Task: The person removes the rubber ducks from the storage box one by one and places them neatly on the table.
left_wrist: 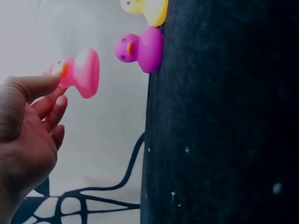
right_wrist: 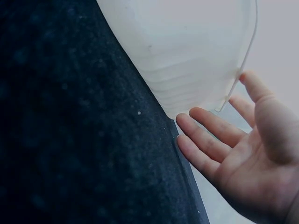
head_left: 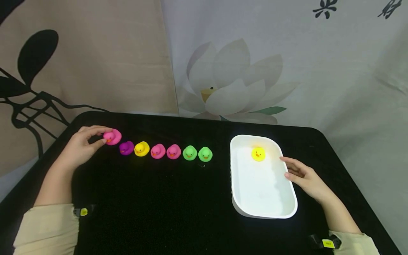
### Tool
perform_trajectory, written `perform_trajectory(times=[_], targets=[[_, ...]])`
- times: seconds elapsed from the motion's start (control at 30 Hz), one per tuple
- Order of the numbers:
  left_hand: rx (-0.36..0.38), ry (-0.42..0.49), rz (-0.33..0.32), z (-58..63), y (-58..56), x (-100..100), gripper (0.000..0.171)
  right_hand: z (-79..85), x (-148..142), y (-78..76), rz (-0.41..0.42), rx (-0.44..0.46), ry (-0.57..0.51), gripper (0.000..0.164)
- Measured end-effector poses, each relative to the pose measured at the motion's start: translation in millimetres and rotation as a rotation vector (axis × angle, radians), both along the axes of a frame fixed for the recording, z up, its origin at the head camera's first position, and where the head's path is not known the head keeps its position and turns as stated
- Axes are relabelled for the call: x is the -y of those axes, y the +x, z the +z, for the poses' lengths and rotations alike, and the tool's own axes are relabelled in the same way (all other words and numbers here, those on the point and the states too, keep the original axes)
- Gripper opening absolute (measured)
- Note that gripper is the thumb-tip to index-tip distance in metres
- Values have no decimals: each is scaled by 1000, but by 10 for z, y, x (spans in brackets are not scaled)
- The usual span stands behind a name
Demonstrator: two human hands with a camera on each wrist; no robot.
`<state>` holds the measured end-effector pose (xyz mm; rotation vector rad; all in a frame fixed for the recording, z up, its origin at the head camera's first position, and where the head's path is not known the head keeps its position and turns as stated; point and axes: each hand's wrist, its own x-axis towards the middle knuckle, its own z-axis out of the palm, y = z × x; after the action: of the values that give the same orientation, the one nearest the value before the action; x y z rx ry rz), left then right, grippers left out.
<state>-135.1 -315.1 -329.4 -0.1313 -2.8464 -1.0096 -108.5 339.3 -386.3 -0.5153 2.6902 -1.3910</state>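
Observation:
My left hand (head_left: 84, 141) pinches a pink rubber duck (head_left: 113, 137) between thumb and fingertips. In the left wrist view this duck (left_wrist: 84, 72) is raised off the black table, beside a purple rubber duck (left_wrist: 148, 50). At the table's right, a white plastic tub (head_left: 262, 191) holds one yellow rubber duck (head_left: 258, 154) near its far end. My right hand (head_left: 302, 177) is at the tub's right side, fingers loosely extended. The right wrist view shows its thumb (right_wrist: 254, 86) right at the tub's rim and the other fingertips close to the wall.
Right of the held duck runs a row of ducks: the purple one (head_left: 126, 148), a yellow one (head_left: 141, 148), two pink ones (head_left: 165, 151) and two green ones (head_left: 197, 153). A printed curtain (head_left: 127, 53) hangs behind the black table (head_left: 153, 209).

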Motion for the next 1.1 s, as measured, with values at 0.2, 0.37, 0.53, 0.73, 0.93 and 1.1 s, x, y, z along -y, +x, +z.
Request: perform_trajectory(times=[0.2, 0.37, 0.53, 0.73, 0.93, 1.1], targets=[[48, 11, 5, -57, -5, 72, 33, 13, 9, 0, -5, 13, -3, 49], [104, 27, -3, -94, -11, 125, 36, 25, 24, 13, -7, 11, -6, 49], [128, 18, -27, -135, -15, 174, 36, 38, 34, 18, -8, 7, -5, 49], [153, 26, -45, -181, -17, 214, 37, 36, 23, 13, -3, 1, 1, 49], [154, 35, -63, -243, -32, 237, 36, 21, 4, 0, 10, -2, -10, 49], [173, 48, -66, -285, -58, 250, 36, 11, 10, 3, 8, 1, -19, 48]])
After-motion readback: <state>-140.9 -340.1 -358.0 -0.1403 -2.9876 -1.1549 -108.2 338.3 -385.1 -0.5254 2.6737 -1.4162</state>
